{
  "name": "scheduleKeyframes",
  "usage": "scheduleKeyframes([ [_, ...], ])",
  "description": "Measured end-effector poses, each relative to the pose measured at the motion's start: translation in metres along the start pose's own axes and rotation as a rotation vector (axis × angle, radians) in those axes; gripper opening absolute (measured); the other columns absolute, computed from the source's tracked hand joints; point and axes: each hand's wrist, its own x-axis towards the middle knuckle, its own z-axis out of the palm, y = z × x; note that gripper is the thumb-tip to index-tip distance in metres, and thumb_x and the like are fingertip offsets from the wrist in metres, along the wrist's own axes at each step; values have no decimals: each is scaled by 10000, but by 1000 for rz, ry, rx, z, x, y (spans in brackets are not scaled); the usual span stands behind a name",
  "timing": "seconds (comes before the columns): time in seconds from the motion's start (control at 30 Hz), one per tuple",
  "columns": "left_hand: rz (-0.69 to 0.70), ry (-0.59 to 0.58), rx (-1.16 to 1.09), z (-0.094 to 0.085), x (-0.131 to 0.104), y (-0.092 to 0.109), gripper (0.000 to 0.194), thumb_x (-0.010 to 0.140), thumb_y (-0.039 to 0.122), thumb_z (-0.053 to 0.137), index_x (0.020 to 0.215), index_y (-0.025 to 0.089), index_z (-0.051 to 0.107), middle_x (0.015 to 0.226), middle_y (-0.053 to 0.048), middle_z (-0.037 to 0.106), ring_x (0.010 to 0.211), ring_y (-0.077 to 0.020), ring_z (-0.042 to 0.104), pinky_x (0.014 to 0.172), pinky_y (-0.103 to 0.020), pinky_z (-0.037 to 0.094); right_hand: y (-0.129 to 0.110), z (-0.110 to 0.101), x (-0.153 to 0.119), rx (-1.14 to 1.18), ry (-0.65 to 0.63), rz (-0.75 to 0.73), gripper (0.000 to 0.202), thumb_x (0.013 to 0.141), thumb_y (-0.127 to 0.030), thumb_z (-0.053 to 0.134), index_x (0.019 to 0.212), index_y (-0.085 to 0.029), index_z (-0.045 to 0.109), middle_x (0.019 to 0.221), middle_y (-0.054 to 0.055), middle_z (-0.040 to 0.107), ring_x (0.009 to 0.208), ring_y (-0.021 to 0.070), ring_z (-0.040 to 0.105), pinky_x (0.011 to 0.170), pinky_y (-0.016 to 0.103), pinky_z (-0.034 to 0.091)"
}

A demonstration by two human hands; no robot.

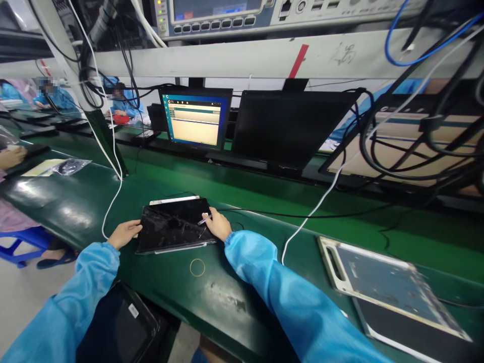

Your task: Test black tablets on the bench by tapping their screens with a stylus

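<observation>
Two hands of mine rest on a flat, rectangular tablet (172, 225) lying on the green desk (227, 191), near its front edge and a little left of centre. The tablet's face is glossy black and covered by a wrinkled, shiny film; a pale metal edge shows along its far and near sides. My left hand (124, 233) lies against the tablet's left edge, its fingers loosely curled and touching the rim rather than closed round it. My right hand (217, 224) sits on the tablet's right side, fingers (210, 218) pinching a small pale tab or strip at the film; what exactly it is I cannot tell. Both arms wear smooth, light-blue sleeves.

A thin rubber band (197, 267) lies as a ring on the desk just near of the tablet. A white cable (317, 206) and a black cable (302, 216) cross the smooth desk top to the right. Farther right lies a grey metal-backed panel (389, 290) with a white rim. At the far side a small lit monitor (194, 118) stands beside a dark screen (289, 126).
</observation>
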Motion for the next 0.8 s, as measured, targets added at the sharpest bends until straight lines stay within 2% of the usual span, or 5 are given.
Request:
scheduleKeyframes([
  [0.27,18,-7,19,0,6,-2,501,577,414,801,977,128,706,752,-78,737,790,-248,704,750,-328,591,-2,-3,-2,-35,-7,-4,547,974,-426,349,1451,-166,285,1132,148,656,1054,289,621,870,376,456],
  [0.57,61,-21,96,-1,10,-3,464,621,437,757,966,132,707,750,-76,736,783,-242,704,731,-314,589,-6,-6,1,-47,-25,-9,546,974,-421,352,1454,-166,293,1142,148,656,1064,291,618,874,381,460],
  [0.7,100,-15,197,-3,9,-2,389,703,392,687,996,136,698,791,-80,738,836,-242,700,740,-309,585,-8,-7,1,-57,-29,-13,540,975,-418,351,1448,-164,297,1139,150,657,1059,293,620,867,382,465],
  [0.8,150,30,314,-2,6,2,385,756,329,624,1086,135,665,940,-103,731,980,-267,666,837,-362,560,-9,-7,1,-71,-33,-18,540,972,-407,359,1441,-148,297,1121,163,660,1042,305,626,852,392,469],
])
